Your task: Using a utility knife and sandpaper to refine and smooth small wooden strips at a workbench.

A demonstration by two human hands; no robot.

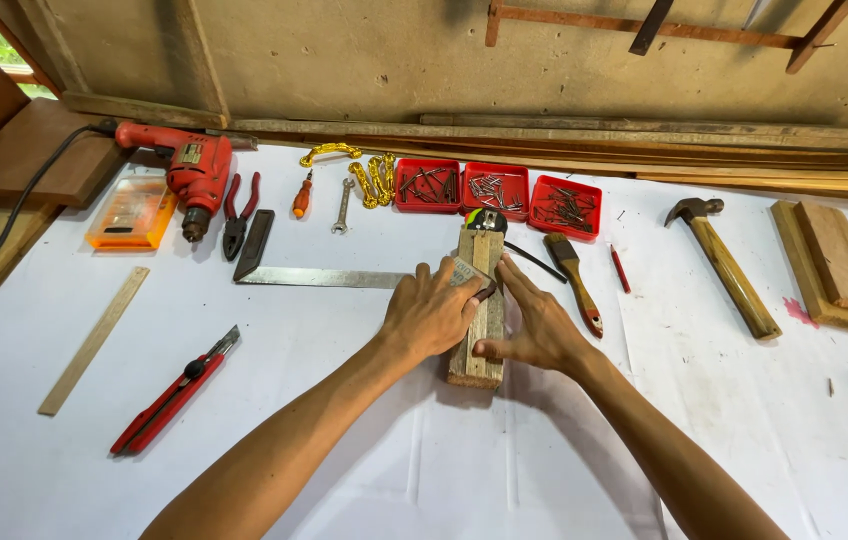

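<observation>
I hold a wooden block (pixel 479 335) that lies lengthwise on the white table (pixel 344 400), its far end pointing toward the wall. My left hand (pixel 431 312) rests on the block's left side and presses a small folded piece of sandpaper (pixel 468 273) against its top face; the fingers are curled over the paper, gripping it. My right hand (pixel 541 325) lies flat along the block's right edge, fingers extended, thumb touching the near part of the top face. It steadies the block and grasps nothing else.

A steel square (pixel 314 272) lies just left of my left hand, its blade running toward the block. A tape measure (pixel 485 220) sits at the block's far end. A chisel (pixel 575 283) lies just right of my right hand, and a red pencil (pixel 620 268) lies beyond it. Three red trays (pixel 496 190) of nails and screws stand in a row behind the block. A hammer (pixel 724 262) lies well to the right. A red drill (pixel 189 175), pliers (pixel 239 213) and a red utility knife (pixel 172 392) lie to the left.
</observation>
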